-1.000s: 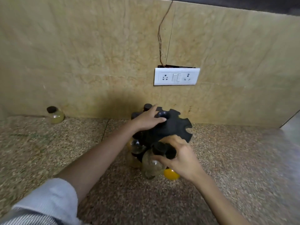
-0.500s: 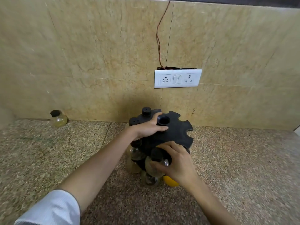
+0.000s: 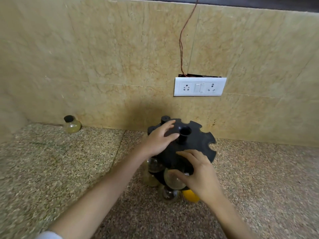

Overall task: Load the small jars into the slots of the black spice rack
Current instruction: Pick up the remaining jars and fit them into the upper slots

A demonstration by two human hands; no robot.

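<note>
Black and notched round its rim, the spice rack [image 3: 198, 144] stands at the middle of the table [image 3: 60, 161], close to the back edge where the speckled stone meets the tiled wall. The left hand [image 3: 159, 139] lies on the rack's top disc with its fingers stretched out and slightly spread, the fingertips beside the raised hub in the centre. The right hand [image 3: 198, 173] is at the near side of the rack, its thumb and fingers curled round a clear jar [image 3: 172, 181] held against the edge of the disc; whether the jar's neck sits fully in a slot is hidden by the fingers.

More jars hang on the rack's left and near sides: a rounded glass one [image 3: 153, 165] under the left wrist, a darker one [image 3: 168, 194] lower down, and a yellow one [image 3: 190, 196] just beside it, partly behind the right wrist. A black cap [image 3: 165, 119] stands up from the far side of the disc.

A lone jar [image 3: 71, 125] with a black cap and pale yellowish contents stands well apart, at the back left of the table against the wall. On the wall above the rack is a white switch plate [image 3: 199, 87] with a thin wire [image 3: 181, 44] rising from it.
</note>
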